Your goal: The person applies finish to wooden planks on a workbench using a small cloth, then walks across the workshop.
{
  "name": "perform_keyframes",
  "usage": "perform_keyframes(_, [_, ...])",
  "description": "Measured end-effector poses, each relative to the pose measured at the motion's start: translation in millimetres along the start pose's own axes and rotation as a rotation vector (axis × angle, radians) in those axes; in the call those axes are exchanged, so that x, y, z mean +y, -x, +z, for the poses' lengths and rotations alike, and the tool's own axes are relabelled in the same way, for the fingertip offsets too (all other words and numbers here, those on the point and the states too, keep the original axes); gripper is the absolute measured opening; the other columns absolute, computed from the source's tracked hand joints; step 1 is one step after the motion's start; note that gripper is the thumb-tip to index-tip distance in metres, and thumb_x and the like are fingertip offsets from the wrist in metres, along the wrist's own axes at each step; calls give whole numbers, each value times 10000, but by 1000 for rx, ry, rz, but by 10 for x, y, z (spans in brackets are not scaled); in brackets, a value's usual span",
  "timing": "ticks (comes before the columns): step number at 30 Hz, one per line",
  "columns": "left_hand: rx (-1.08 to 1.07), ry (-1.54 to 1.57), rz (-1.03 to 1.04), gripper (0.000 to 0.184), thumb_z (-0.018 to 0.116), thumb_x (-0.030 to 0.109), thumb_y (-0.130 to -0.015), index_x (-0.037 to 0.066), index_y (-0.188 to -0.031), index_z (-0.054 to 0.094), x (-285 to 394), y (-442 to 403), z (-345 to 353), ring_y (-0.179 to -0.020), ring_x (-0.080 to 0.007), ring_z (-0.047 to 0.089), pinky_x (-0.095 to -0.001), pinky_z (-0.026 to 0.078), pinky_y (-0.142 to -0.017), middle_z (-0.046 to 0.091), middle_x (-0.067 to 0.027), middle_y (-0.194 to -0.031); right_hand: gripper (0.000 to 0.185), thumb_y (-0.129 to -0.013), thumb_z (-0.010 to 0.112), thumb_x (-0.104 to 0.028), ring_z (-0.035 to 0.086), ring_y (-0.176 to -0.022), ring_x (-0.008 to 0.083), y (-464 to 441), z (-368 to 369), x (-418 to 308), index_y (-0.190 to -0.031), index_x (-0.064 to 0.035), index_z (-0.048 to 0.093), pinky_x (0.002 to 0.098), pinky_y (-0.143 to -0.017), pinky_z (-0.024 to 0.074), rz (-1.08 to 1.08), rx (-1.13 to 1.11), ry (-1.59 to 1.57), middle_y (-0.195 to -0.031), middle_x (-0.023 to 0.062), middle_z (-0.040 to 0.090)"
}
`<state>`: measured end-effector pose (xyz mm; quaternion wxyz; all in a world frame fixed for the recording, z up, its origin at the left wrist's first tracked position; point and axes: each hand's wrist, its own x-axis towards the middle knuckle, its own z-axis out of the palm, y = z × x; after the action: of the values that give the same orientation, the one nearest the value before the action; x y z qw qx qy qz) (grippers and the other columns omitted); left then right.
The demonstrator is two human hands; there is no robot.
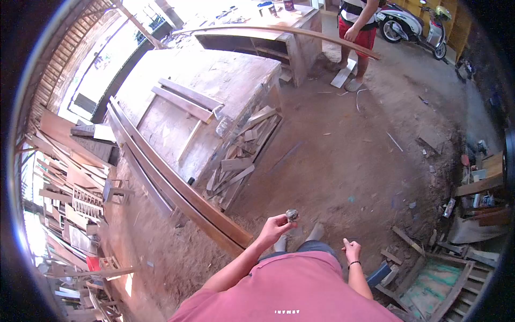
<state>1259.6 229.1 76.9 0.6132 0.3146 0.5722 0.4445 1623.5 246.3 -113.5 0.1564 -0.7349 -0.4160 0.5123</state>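
My left hand (275, 229) is closed, its fingertips pinching a small greyish crumpled wad (292, 215) in front of my body. The wad's exact kind does not show. My right hand (352, 251), with a dark band at the wrist, hangs by my right side. Its fingers are curled, and what they hold, if anything, is hidden. Nearest to my left hand are the ends of long brown wooden boards (214, 220), which lean on the edge of a big worktable (236, 67).
Shorter boards (185, 101) lie on the worktable, with wood offcuts (241, 150) heaped beside it. Another person (358, 27) stands at the back near a long plank (322, 35) and a motor scooter (416, 27). A wooden frame (440, 284) lies at lower right; stacked timber (75, 188) fills the left.
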Motion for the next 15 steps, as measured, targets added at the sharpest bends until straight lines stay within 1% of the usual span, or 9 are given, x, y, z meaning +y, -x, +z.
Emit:
perform_keyframes(1, [-13,-40,-2,322,632,156,-850,8,-1133,593,32,-66,38,-902,-94,566,-258,440,-833,626,-9,-994,245,-834,630,-184,572,-504,122,-33,-52,-27,-645,-41,566,264,-493,450,67,-5,-86,-576,80,619])
perform_keyframes(2, [-15,-38,2,322,632,156,-850,8,-1133,593,72,-132,90,-902,-94,566,-258,440,-833,626,-9,-994,222,-856,599,-163,583,-551,124,-51,-133,-49,-681,-27,587,263,-531,454,90,-5,-179,-579,78,620])
perform_keyframes(3, [-26,-33,0,326,634,167,-849,10,-1132,595,109,-209,131,-904,-91,564,-254,436,-834,627,-6,-989,222,-856,599,-163,583,-551,124,-65,-151,-70,-681,-27,587,263,-531,454,84,-2,-178,-579,78,620])
perform_keyframes(5, [-34,-22,3,330,636,178,-848,11,-1130,597,192,-354,205,-907,-88,561,-249,432,-835,629,-3,-983,173,-880,563,-159,583,-564,127,-64,-202,-42,-803,-13,618,243,-530,450,-10,63,-386,-568,66,601])
perform_keyframes(6, [-14,-22,24,294,632,165,-848,6,-1094,606,234,-432,235,-887,-77,557,-245,432,-829,632,0,-950,171,-890,548,-163,580,-547,124,-69,-268,-32,-948,-14,607,239,-500,442,-35,20,-334,-589,59,595])
perform_keyframes(7, [6,-22,48,260,629,151,-848,0,-1059,616,256,-506,260,-867,-67,552,-242,432,-822,635,3,-917,171,-890,548,-163,580,-547,124,-87,-340,-40,-948,-14,607,239,-500,442,-45,19,-329,-589,59,595])
perform_keyframes(9, [53,-68,92,264,628,154,-848,6,-1066,618,201,-691,221,-856,-66,553,-241,433,-821,635,8,-914,159,-905,510,-165,557,-521,107,-191,-503,-116,-959,-39,592,241,-478,435,26,-88,-245,-622,41,593])
perform_keyframes(11, [58,-38,123,335,645,185,-841,18,-1128,603,156,-842,132,-919,-87,554,-254,432,-844,630,2,-1011,154,-904,517,-175,549,-507,104,-260,-614,-271,-948,-45,588,243,-469,430,18,-120,-241,-622,35,587])
perform_keyframes(15, [154,37,129,302,619,164,-862,5,-1118,602,287,-950,-60,-936,-80,554,-264,444,-854,622,-1,-1033,151,-904,525,-190,559,-510,109,-309,-737,-845,-920,-49,578,248,-491,449,-55,-175,-250,-607,23,571])
